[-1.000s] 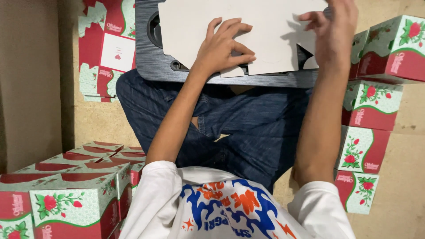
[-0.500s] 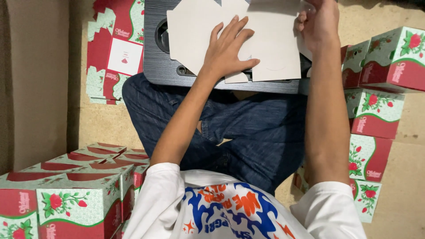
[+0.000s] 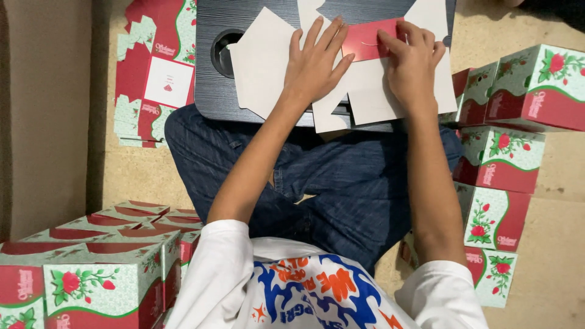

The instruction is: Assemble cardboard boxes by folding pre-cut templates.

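Observation:
A flat, unfolded cardboard box blank (image 3: 268, 61) lies white side up on a dark grey lap table (image 3: 210, 91) across my knees. One flap (image 3: 368, 39) is folded over and shows its red printed side. My left hand (image 3: 317, 61) presses flat on the white card next to that flap, fingers spread. My right hand (image 3: 411, 58) bears down on the red flap's right end with bent fingers.
A stack of flat red and green floral blanks (image 3: 155, 79) lies on the floor at left. Assembled floral boxes stand at lower left (image 3: 91, 274) and in a pile along the right (image 3: 506, 152). My legs in blue jeans (image 3: 341, 189) fill the middle.
The view has tilted down, so the lap table sits lower in frame. Both hands came down onto the blank, and a flap has been folded over, red side up.

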